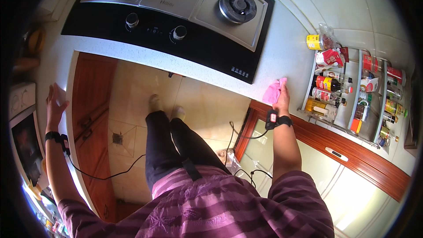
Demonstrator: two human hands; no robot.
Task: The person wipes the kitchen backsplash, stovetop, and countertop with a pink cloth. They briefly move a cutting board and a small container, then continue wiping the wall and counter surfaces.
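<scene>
My right hand (282, 96) is closed on a pink cloth (273, 92), which lies against the white countertop (281, 56) just right of the gas stove. My left hand (55, 105) rests with spread fingers on the counter at the far left and holds nothing. Between my hands, the Haier gas stove (211, 48) has a black front panel, two round knobs and a burner (238, 6) at the right; another burner is partly cut off at the top. Each wrist wears a black strap with a small device and cable.
A tiered rack (355, 89) of sauce bottles and jars stands at the right. A white oven-like appliance (23, 94) is at the far left. Wooden cabinets (94, 99) and a wood-framed glass door (252, 125) lie below counter level. Cables hang near my waist.
</scene>
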